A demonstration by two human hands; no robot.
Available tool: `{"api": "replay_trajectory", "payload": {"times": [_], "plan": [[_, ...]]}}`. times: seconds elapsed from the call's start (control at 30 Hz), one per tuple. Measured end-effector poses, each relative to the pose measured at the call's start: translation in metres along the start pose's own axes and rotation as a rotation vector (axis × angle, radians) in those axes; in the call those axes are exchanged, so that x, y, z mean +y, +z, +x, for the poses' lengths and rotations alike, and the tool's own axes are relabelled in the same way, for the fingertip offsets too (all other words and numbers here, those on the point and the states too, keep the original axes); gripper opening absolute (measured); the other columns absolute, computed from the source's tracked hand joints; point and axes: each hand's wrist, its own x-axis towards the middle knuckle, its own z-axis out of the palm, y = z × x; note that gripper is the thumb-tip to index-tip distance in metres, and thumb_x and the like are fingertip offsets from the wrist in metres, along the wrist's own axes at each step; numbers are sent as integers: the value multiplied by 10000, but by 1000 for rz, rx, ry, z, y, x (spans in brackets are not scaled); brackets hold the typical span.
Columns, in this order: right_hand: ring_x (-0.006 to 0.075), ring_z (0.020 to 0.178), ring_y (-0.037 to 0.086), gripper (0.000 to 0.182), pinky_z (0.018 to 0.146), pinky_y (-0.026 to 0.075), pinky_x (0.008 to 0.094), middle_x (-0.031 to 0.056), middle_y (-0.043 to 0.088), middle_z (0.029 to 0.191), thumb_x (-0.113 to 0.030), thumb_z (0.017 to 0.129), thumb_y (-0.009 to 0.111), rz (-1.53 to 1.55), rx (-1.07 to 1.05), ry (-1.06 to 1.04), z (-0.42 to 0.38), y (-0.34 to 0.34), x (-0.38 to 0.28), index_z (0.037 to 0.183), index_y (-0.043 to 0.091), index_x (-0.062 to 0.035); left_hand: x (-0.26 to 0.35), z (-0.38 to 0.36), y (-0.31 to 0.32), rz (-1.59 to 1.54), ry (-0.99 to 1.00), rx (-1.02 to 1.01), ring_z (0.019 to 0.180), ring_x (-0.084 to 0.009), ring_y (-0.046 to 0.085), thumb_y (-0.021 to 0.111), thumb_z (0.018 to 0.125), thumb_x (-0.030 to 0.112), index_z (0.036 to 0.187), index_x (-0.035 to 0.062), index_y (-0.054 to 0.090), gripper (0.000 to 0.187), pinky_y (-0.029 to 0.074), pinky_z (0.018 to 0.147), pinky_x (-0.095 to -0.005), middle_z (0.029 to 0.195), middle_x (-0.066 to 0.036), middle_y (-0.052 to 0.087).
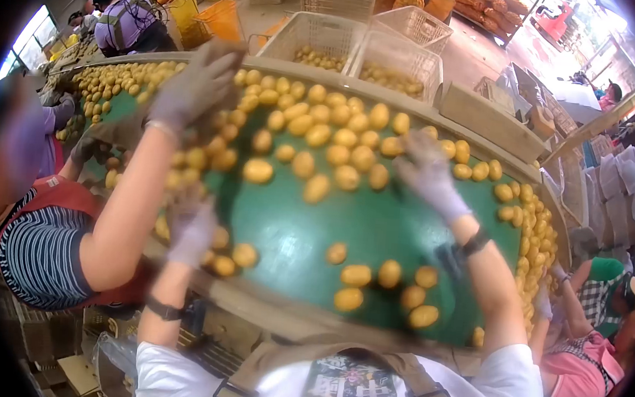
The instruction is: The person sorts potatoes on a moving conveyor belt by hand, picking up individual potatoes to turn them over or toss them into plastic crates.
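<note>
Many yellow potatoes (346, 177) lie on a green belt (285, 233), most of them crowded along its far side. My right hand (431, 176), in a pale glove, reaches across the belt with fingers spread against potatoes near the far edge. It does not appear to hold any. Among potatoes at the near left side is my left hand (191, 224), also gloved. Motion blurs its fingers, so their grip cannot be made out. A few potatoes (389, 273) lie loosely near the belt's front edge.
A co-worker's gloved hand (199, 88) reaches over the belt from the left. Two white crates (312, 35) with potatoes stand behind the far rail (290, 68). On the right, a person in pink (579, 376) works beside potatoes massed at the belt's end.
</note>
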Motion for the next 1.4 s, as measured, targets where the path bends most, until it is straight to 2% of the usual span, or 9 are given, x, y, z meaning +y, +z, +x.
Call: {"api": "replay_trajectory", "payload": {"times": [0.1, 0.13, 0.2, 0.43, 0.7, 0.9, 1.07, 1.23, 1.4], "plan": [[453, 1384, 437, 612, 1121, 365, 562, 252, 467, 1492, -495, 987, 580, -184, -122, 443, 15, 24, 54, 1481, 518, -140, 12, -9, -42, -29, -36, -66, 1326, -387, 500, 678, 827, 176, 1225, 123, 685, 402, 392, 1107, -561, 1391, -182, 569], [486, 1431, 364, 649, 1156, 325, 566, 265, 393, 1547, -538, 991, 545, -590, 199, 25, 3, 56, 63, 1529, 460, -185, 29, -13, -56, -124, 49, -66, 1333, -389, 491, 674, 837, 190, 1239, 121, 676, 408, 377, 1120, -571, 1392, -176, 567], [558, 1510, 185, 676, 1226, 213, 584, 279, 250, 1643, -538, 983, 562, -279, -197, 328, -17, 54, -1, 1584, 397, -276, 56, -25, -67, -251, 154, -71, 1343, -395, 478, 669, 846, 212, 1254, 115, 664, 419, 353, 1142, -580, 1387, -170, 565], [465, 1220, 595, 532, 1011, 496, 530, 254, 597, 1347, -348, 936, 631, 268, -293, 40, -44, 10, -23, 1435, 554, -179, 95, -67, -80, -460, 156, -77, 1349, -416, 463, 681, 827, 232, 1283, 98, 651, 476, 308, 1171, -574, 1373, -185, 560], [418, 1047, 660, 347, 915, 534, 518, 220, 648, 1191, -309, 938, 567, -266, -260, 223, 3, 29, 8, 1252, 643, -184, 108, -94, -107, -615, 134, 43, 1328, -387, 505, 665, 901, 165, 1383, 91, 604, 492, 389, 1135, -506, 1418, -185, 565], [389, 1079, 630, 365, 962, 526, 468, 165, 664, 1201, -167, 927, 666, 449, -20, -408, -73, 12, -145, 1281, 642, -82, 147, -94, -115, -2508, -608, -44, 1281, -304, 573, 648, 998, 229, 1581, 75, 369, 664, 517, 1008, -415, 1499, -83, 524], [382, 1191, 597, 523, 1060, 481, 475, 218, 594, 1340, -151, 931, 688, 406, -160, -222, -113, -35, -144, 1429, 553, -66, 88, -152, -81, -1687, -260, -215, 887, -232, 615, 624, 980, 181, 1310, 70, 600, 348, 520, 771, -346, 1103, -108, 649], [387, 1366, 472, 521, 1145, 402, 449, 222, 474, 1494, -147, 984, 593, 173, 253, 620, -220, -83, -22, 1483, 482, -41, -11, -245, -1, -1115, -446, -145, 1019, -257, 633, 603, 998, 217, 1321, 63, 586, 359, 552, 861, -347, 1142, -120, 664], [379, 1473, 336, 609, 1223, 266, 503, 231, 370, 1585, -292, 1036, 576, 269, -73, 607, -271, -36, -59, 1542, 387, -11, -25, -251, 121, -665, -409, 141, 1142, -277, 637, 575, 1018, 247, 1343, 55, 566, 378, 564, 947, -353, 1192, -131, 668]]}}
